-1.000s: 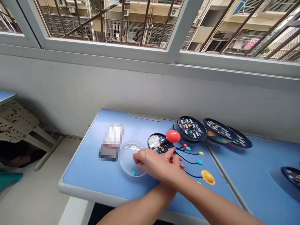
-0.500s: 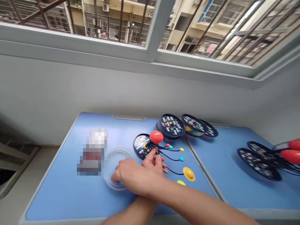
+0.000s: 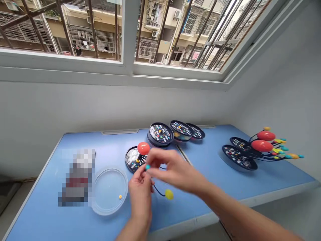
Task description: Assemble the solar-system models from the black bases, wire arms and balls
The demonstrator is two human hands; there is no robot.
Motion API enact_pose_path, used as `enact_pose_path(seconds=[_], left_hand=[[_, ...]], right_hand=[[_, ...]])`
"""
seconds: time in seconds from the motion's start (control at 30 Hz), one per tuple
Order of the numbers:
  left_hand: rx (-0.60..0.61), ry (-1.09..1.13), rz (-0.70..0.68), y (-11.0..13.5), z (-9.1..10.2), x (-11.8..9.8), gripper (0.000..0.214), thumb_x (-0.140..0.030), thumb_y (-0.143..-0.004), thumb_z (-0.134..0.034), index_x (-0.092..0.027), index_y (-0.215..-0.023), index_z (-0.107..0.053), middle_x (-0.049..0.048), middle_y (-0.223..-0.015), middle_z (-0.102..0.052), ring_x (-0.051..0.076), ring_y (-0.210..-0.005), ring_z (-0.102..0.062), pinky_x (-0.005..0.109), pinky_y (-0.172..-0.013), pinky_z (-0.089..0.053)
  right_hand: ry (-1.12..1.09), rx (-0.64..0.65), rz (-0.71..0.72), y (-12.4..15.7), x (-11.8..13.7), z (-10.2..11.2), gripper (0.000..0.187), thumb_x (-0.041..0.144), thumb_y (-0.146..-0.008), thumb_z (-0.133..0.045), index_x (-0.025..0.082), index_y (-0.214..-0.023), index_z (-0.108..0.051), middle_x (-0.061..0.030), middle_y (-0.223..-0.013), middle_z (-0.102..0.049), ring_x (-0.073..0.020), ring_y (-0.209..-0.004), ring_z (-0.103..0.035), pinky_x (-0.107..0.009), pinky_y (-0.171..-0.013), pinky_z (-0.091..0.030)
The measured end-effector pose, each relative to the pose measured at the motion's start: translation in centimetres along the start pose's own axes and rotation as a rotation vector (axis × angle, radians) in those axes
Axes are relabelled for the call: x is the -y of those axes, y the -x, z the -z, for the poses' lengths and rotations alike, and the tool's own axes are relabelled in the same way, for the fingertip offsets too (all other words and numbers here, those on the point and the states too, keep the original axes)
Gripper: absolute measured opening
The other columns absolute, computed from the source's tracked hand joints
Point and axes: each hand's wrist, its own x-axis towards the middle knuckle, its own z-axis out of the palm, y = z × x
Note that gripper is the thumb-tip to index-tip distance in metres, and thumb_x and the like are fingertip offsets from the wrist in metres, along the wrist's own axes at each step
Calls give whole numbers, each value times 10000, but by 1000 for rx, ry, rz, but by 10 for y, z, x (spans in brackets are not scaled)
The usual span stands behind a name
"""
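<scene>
My right hand [image 3: 173, 169] pinches a small teal ball [image 3: 147, 166] between thumb and fingers. Just below it, the fingers of my left hand [image 3: 140, 189] are closed on what seems to be a thin black wire, mostly hidden by the fingers. Both hands meet in front of a solar system model, whose round black base [image 3: 130, 160] carries a red ball [image 3: 143, 148] on a post. From behind my left hand a black wire runs out to a yellow ball [image 3: 169, 194]. Left of the hands, a clear round dish [image 3: 96, 179] holds a small orange bead [image 3: 120, 196].
Round black cases [image 3: 160, 134] with printed faces stand by the wall. Two models with red balls [image 3: 262, 146] and several wires stand at the right. A blurred-out packet [image 3: 79, 177] lies left of the dish. The blue tabletop [image 3: 200, 209] has a pale front edge.
My right hand has left the dish, bringing the teal ball to my left hand; my arms are no longer crossed. The view has turned right, and an orange bead now shows in the dish.
</scene>
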Motion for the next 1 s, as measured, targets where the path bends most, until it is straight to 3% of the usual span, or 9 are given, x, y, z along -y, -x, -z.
enact_pose_path(seconds=[0.07,0.17,0.3,0.43,0.6,0.8,0.9,1.0], left_hand=[[0,7,18,14,5,-9,422,-313,-617,-683,-110,-986,-651,0,-597,-563,86,-469,-475,179,-390,-365],[-21,-92,-64,29,22,-33,422,-334,-587,-698,-108,-942,-671,23,-610,-596,101,-466,-488,188,-363,-362],[-78,-450,-334,26,44,-81,313,-332,-673,-644,-173,-940,-689,18,-667,-633,106,-528,-502,215,-473,-435],[-30,-847,-487,-11,46,-108,324,-267,-682,-614,-225,-998,-671,24,-852,-680,147,-686,-571,285,-676,-493],[221,-994,-473,-64,26,-93,488,-159,-638,-592,-218,-1121,-606,45,-1086,-654,206,-941,-585,349,-854,-469],[506,-874,-407,-86,8,-75,547,-93,-593,-577,-153,-1135,-599,84,-1131,-643,254,-1076,-555,360,-941,-416],[576,-815,-379,-90,4,-71,561,-113,-597,-596,-149,-1157,-584,85,-1089,-661,255,-1048,-569,338,-895,-440],[552,-748,-350,-94,0,-63,517,-143,-601,-610,-144,-1119,-604,75,-1036,-671,243,-966,-591,308,-812,-460]], right_hand=[[-99,-191,-76,4,-19,29,63,219,-705,-589,194,-709,-532,39,-623,-504,-108,-567,-478,-222,-512,-371],[-206,-346,-160,7,-50,54,207,362,-665,-659,199,-745,-560,29,-616,-525,-117,-561,-471,-239,-521,-382],[-256,-363,-232,8,-79,62,304,449,-606,-722,193,-748,-637,-14,-666,-586,-135,-593,-496,-261,-546,-411],[-342,-335,-245,4,-90,59,348,462,-567,-748,190,-767,-660,-22,-689,-620,-145,-610,-524,-286,-588,-440],[-446,-299,-265,-9,-94,53,297,418,-562,-742,181,-720,-656,-8,-660,-616,-145,-608,-537,-302,-612,-441],[-544,-267,-276,-20,-98,50,249,357,-566,-743,182,-723,-662,8,-658,-613,-121,-589,-521,-282,-601,-425],[-629,-207,-283,-23,-102,47,264,353,-576,-754,174,-736,-643,0,-671,-629,-123,-607,-552,-281,-608,-440],[-672,-167,-297,-25,-108,44,280,358,-591,-757,167,-755,-634,-10,-685,-637,-127,-624,-573,-283,-614,-452]])
